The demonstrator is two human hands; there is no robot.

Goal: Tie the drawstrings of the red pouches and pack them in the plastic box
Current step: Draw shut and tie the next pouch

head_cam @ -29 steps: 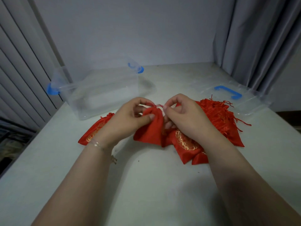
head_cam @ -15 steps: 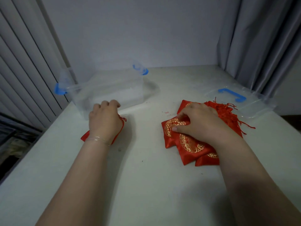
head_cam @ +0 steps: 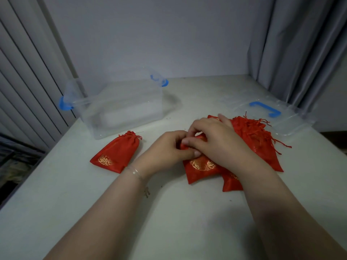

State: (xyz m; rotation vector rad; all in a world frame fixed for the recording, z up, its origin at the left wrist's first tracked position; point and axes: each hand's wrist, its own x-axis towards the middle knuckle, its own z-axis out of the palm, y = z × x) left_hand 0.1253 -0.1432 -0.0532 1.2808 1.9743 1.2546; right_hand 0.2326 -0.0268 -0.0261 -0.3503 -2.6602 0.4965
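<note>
A red pouch with a gold emblem (head_cam: 201, 166) lies at the table's middle, on top of a pile of several red pouches (head_cam: 259, 141). My left hand (head_cam: 167, 151) and my right hand (head_cam: 216, 141) meet over its top end, fingers curled, both pinching the gathered fabric there. One more red pouch (head_cam: 117, 152), its mouth drawn tight, lies alone to the left, just in front of the clear plastic box (head_cam: 120, 109). The box stands open with blue clips and nothing red inside.
The box's clear lid (head_cam: 266, 111) with a blue handle lies at the back right, behind the pile. Grey curtains hang at the right, slatted blinds at the left. The table's left edge runs close to the lone pouch.
My left hand let go of the tied pouch at the left and came back to the middle. Both hands now grip a new pouch taken from the pile.
</note>
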